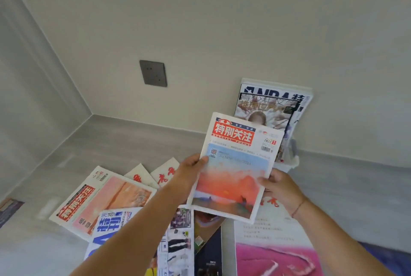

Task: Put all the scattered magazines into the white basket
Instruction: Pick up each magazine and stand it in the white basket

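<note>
Loose magazines (102, 197) on the floor, left. Your left hand (189, 170) pinches the raised magazine (235, 164) at its left edge, thumb on cover; your right hand (280, 184) grips the right edge. It's off the floor, in front of the basket (289, 163) by the wall.

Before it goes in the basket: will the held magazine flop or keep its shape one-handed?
Likely fairly stiff: the magazine looks flat though the left hand and right hand pinch only its side edges. Probably light, given those fingertip grips. One-handed, its thin free side might sag.
</note>
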Demonstrator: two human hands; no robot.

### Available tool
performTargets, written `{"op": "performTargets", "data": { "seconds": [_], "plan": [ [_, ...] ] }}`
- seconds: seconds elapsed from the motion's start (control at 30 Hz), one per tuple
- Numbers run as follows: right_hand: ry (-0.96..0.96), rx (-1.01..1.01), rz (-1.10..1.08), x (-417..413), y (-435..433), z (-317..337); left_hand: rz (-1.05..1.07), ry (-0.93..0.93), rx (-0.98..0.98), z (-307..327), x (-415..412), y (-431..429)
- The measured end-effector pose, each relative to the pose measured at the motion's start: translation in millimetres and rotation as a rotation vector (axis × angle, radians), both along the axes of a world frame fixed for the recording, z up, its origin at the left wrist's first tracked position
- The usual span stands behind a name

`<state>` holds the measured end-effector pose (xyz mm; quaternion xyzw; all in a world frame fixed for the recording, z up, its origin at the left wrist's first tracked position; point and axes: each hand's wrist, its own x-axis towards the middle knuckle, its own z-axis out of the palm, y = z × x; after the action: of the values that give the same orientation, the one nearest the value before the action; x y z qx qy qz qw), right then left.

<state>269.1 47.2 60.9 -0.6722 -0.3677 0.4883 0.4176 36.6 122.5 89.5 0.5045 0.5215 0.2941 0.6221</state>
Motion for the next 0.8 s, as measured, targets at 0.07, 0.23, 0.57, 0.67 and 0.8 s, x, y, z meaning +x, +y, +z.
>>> {"op": "performTargets", "data": {
  "seconds": [0.07,0.23,0.57,0.67,0.8],
  "plan": [
    [-0.059,0.077,-0.110,25.6,9.8,12.5,-0.035,0.004,0.070,10.4,31.1,20.5],
    [-0.206,0.225,-0.271,81.7,50.8,60.7,-0.003,-0.065,0.196,47.1,84.8,79.4],
    [-0.375,0.162,-0.321,121.4,100.0,34.6,0.094,0.072,0.198,11.5,142.7,135.2],
    [-0.384,0.115,-0.347,120.7,105.1,10.9,0.147,0.110,0.163,-9.5,146.6,138.4],
    [-0.363,0.098,-0.371,117.2,112.9,-8.3,0.198,0.118,0.150,-26.8,151.9,145.4]
  ]
}}
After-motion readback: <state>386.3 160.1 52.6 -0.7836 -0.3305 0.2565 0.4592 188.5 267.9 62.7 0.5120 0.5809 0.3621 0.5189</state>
